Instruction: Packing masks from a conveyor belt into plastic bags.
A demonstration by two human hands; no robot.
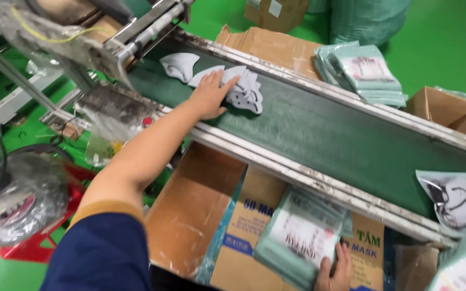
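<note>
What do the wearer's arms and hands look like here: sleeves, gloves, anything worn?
Both hands are bare, no gloves. The left hand and its forearm are uncovered up to a dark navy short sleeve with a mustard-yellow band at its cuff. Of the right hand only the fingers and part of the back show at the bottom edge; no sleeve, ring or watch is visible on either.

Under the left hand [210, 96] lay white masks [242, 89] with grey markings on a dark green conveyor belt [324, 134], whose rails [276, 161] were pale metal flecked with rust-brown. The right hand [336, 272] gripped pale teal packets [297, 237] with a white panel, above brown cardboard boxes [200, 215] printed in blue and green. Beyond the hands the floor [449, 43] was bright green, and the sleeve [101, 250] behind the left hand was navy with a mustard cuff.
</note>
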